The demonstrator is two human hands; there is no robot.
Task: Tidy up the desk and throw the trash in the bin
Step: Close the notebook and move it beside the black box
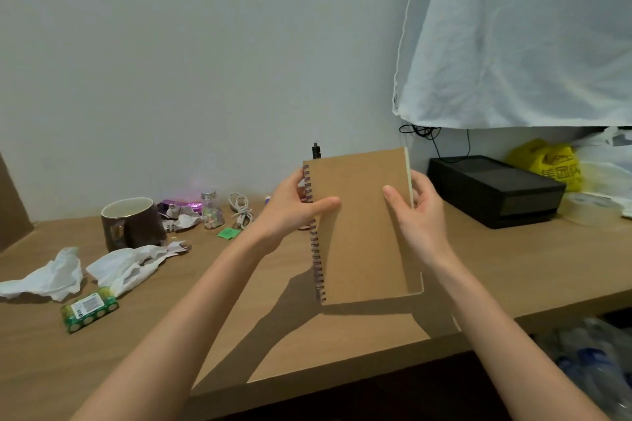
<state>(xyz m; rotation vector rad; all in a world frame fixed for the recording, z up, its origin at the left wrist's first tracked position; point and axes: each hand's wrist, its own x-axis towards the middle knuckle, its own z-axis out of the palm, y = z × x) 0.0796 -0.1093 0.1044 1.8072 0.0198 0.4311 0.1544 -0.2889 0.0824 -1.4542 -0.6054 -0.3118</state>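
Observation:
A brown spiral notebook (362, 232) is held upright above the wooden desk (342, 335). My left hand (294, 208) grips its spiral edge, thumb across the cover. On the opposite edge my right hand (417, 215) holds it, thumb on the cover and fingers behind. A dark pen tip (316, 150) sticks up behind the notebook's top. Crumpled white tissues (51, 277) and a white wrapper (126, 267) lie on the desk's left part, with torn paper scraps (181, 220) further back.
A brown mug (130, 224), a green battery pack (89, 309), a small glass jar (212, 210), a coiled white cable (241, 210) and a green note (227, 233) sit at left. At right stand a black box (496, 190) and a yellow plastic bag (547, 164). White cloth (530, 37) hangs above.

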